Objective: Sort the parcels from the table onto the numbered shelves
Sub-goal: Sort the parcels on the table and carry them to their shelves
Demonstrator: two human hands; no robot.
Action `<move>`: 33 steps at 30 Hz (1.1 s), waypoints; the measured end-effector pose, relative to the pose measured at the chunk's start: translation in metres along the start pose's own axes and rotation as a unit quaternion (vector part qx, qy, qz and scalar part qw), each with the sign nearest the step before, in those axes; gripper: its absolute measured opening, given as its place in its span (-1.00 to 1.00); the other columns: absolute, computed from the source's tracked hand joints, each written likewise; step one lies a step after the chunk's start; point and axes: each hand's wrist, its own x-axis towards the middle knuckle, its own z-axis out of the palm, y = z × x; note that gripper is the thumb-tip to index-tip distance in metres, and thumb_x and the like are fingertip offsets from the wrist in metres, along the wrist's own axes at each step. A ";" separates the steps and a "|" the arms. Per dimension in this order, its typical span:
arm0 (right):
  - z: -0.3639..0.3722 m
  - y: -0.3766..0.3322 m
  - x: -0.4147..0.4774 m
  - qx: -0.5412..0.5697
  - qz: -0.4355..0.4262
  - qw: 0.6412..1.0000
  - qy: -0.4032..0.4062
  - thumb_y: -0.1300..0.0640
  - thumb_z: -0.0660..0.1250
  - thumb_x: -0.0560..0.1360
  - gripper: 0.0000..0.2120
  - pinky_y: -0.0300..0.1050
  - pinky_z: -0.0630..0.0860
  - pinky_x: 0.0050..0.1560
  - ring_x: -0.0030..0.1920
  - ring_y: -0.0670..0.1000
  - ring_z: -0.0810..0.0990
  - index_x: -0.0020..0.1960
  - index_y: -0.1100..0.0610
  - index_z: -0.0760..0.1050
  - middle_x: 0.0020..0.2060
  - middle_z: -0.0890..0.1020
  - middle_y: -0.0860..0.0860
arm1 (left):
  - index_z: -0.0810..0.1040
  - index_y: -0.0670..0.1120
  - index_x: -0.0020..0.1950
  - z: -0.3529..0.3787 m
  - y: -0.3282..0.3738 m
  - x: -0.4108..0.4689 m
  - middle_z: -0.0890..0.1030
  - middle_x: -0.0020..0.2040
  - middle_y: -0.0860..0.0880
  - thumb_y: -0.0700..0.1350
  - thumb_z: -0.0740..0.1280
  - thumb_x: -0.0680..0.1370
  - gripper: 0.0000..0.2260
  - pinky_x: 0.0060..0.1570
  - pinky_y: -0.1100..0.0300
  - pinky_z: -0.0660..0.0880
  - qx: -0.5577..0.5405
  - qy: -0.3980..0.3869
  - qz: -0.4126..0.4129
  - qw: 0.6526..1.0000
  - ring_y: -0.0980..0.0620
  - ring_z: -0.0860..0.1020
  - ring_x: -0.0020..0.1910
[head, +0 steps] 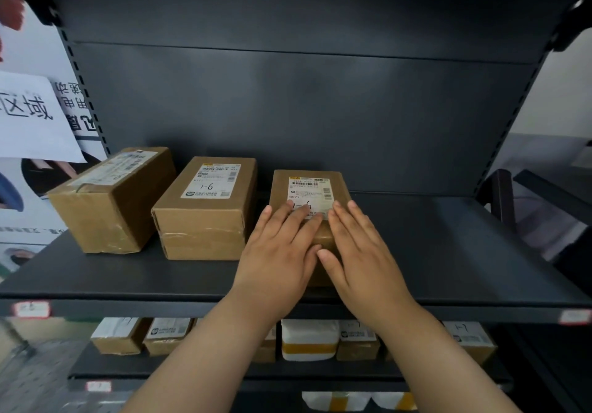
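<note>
- While we face the dark shelf [448, 252], both our hands lie flat on the rightmost parcel [309, 185], which sits on that shelf near its middle.
- Our left hand [282, 252] rests with straight fingers on the parcel's top, fingertips reaching its white label.
- Our right hand [358, 249] lies just beside it, fingers straight as well and gripping nothing; the two thumbs almost meet.
- To the left stand two more boxes: the middle parcel [205, 204], just beside ours and bearing a handwritten mark, and the left parcel [112, 198], turned at an angle.
- Below, the lower shelf [160, 371] carries a row of small parcels [307, 339].
</note>
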 end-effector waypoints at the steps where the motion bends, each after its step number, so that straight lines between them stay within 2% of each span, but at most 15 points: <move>1: 0.001 0.001 0.003 0.002 -0.003 1.000 0.000 -0.22 -0.14 0.60 -0.36 -0.03 -0.04 0.47 0.51 -0.06 -0.01 0.50 0.18 0.17 0.49 0.27 0.06 | 0.45 -0.07 0.38 0.003 -0.001 0.003 0.52 0.33 -0.09 0.04 0.06 0.59 -0.57 0.44 -0.08 0.17 0.005 0.003 -0.001 1.000 -0.11 0.41 0.39; 7: 0.004 0.009 0.017 -0.005 -0.009 1.000 -0.020 -0.23 -0.17 0.58 -0.32 -0.11 -0.10 0.48 0.52 -0.05 -0.07 0.52 0.18 0.14 0.51 0.21 0.06 | 0.41 -0.08 0.43 0.018 -0.007 0.017 0.46 0.39 -0.10 0.06 0.04 0.59 -0.53 0.47 -0.08 0.15 0.038 0.003 -0.005 0.999 -0.13 0.32 0.45; 12: 0.004 0.010 0.023 -0.037 -0.006 0.999 -0.032 -0.24 -0.20 0.57 -0.30 -0.09 -0.12 0.47 0.52 -0.03 -0.07 0.52 0.20 0.13 0.51 0.20 0.08 | 0.35 -0.11 0.47 0.022 -0.010 0.021 0.38 0.46 -0.15 0.07 0.01 0.60 -0.51 0.44 -0.06 0.07 0.052 0.020 0.005 0.998 -0.14 0.27 0.48; 17: -0.007 0.003 0.022 -0.032 0.012 0.998 -0.052 -0.30 -0.32 0.52 -0.24 -0.19 -0.31 0.42 0.50 -0.08 -0.26 0.55 0.15 -0.08 0.55 -0.04 0.03 | 0.29 -0.12 0.50 0.018 -0.014 0.020 0.30 0.50 -0.15 0.10 -0.01 0.62 -0.49 0.44 -0.04 0.05 0.047 0.040 0.008 0.998 -0.10 0.22 0.50; 20: -0.014 -0.006 0.019 -0.040 0.031 0.997 -0.054 -0.29 -0.30 0.50 -0.24 -0.25 -0.37 0.38 0.49 -0.11 -0.30 0.55 0.14 -0.13 0.55 -0.09 0.01 | 0.27 -0.12 0.51 0.014 -0.017 0.015 0.29 0.50 -0.15 0.10 0.00 0.62 -0.48 0.45 -0.04 0.04 0.032 0.047 0.020 0.998 -0.09 0.21 0.50; 25: -0.016 -0.030 0.007 -0.062 0.066 0.995 -0.043 -0.29 -0.27 0.52 -0.25 -0.22 -0.31 0.42 0.50 -0.09 -0.27 0.55 0.17 -0.09 0.56 -0.03 0.04 | 0.12 -0.09 0.54 0.004 -0.028 0.002 0.21 0.54 -0.11 0.13 -0.05 0.62 -0.47 0.49 -0.02 -0.01 0.010 0.033 0.056 0.998 -0.05 0.12 0.53; 30: -0.021 -0.062 -0.014 -0.059 0.103 0.992 -0.044 -0.36 -0.39 0.47 -0.17 -0.20 -0.28 0.45 0.50 -0.09 -0.28 0.55 0.15 -0.12 0.54 -0.08 0.00 | 0.18 -0.11 0.54 -0.007 -0.041 -0.017 0.23 0.53 -0.10 0.12 0.00 0.62 -0.46 0.47 -0.04 0.01 -0.031 0.043 0.100 0.994 -0.06 0.14 0.53; 33: -0.022 -0.075 -0.038 -0.074 0.142 0.987 -0.026 -0.35 -0.39 0.50 -0.17 -0.14 -0.19 0.47 0.51 -0.06 -0.18 0.54 0.19 -0.01 0.53 0.01 0.04 | 0.13 -0.07 0.56 -0.010 -0.043 -0.029 0.19 0.55 -0.07 0.14 -0.01 0.63 -0.46 0.49 -0.02 -0.04 -0.071 0.036 0.119 0.990 -0.02 0.07 0.55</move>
